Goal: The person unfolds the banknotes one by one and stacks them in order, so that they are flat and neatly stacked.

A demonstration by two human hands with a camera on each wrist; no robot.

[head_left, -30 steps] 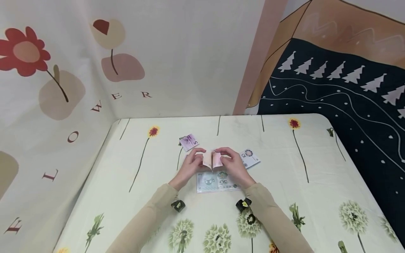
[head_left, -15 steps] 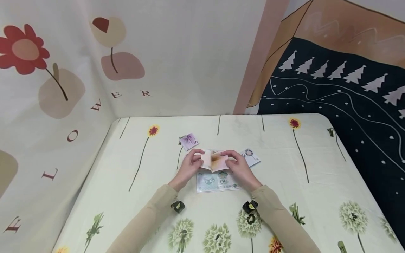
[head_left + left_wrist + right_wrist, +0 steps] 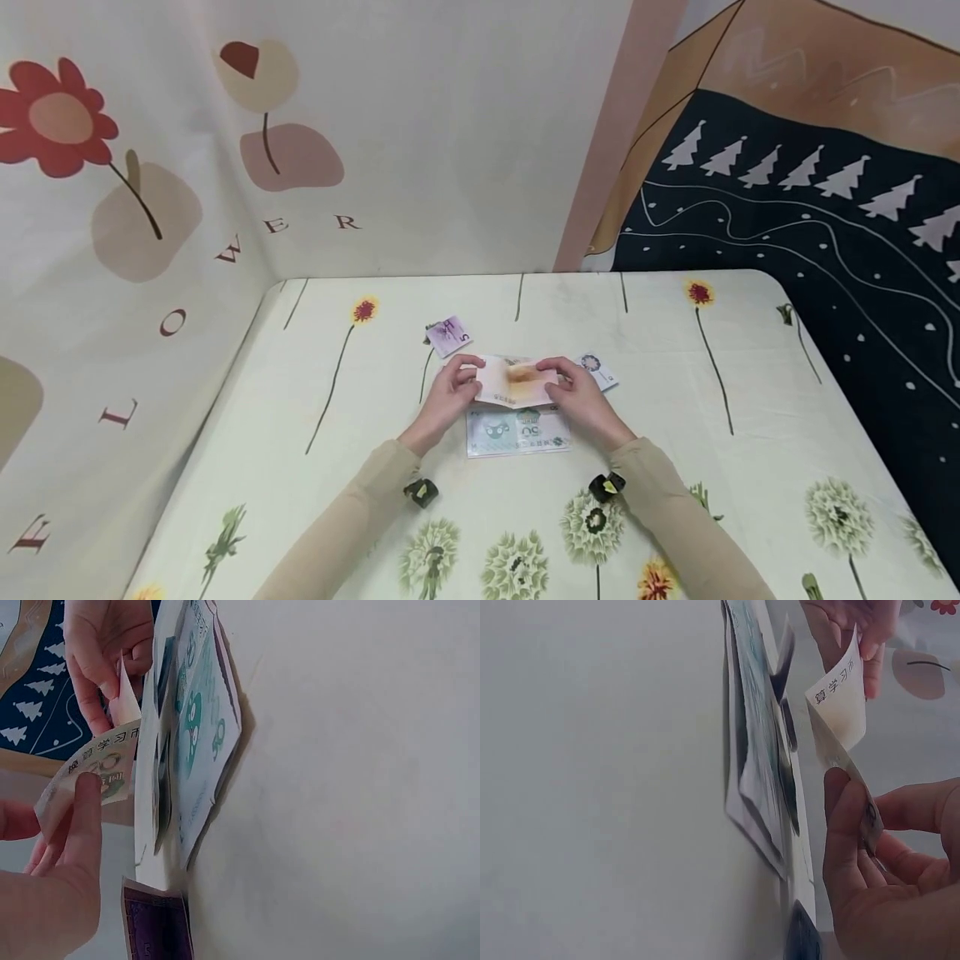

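Note:
In the head view my left hand (image 3: 444,396) pinches the left end of a pale pink-and-tan paper banknote (image 3: 517,383). Its right end is between the thumb and fingers of my right hand (image 3: 585,404). The note is spread between both hands, bent along a crease near its middle, above the table. Printed characters show on the banknote (image 3: 112,761) in the left wrist view. Just below it on the table lie teal 50 banknotes (image 3: 517,433), stacked and also creased, partly covered at the top by the held note.
A folded purple banknote (image 3: 448,336) lies beyond my left hand. Behind my right hand is a folded bluish-white banknote (image 3: 597,372), partly hidden. The table's flower-print cloth (image 3: 645,333) runs back to a pale curtain (image 3: 450,167).
My right hand has moved right, away from the left hand. The banknote has gone from folded to mostly spread out. My left hand has hardly moved.

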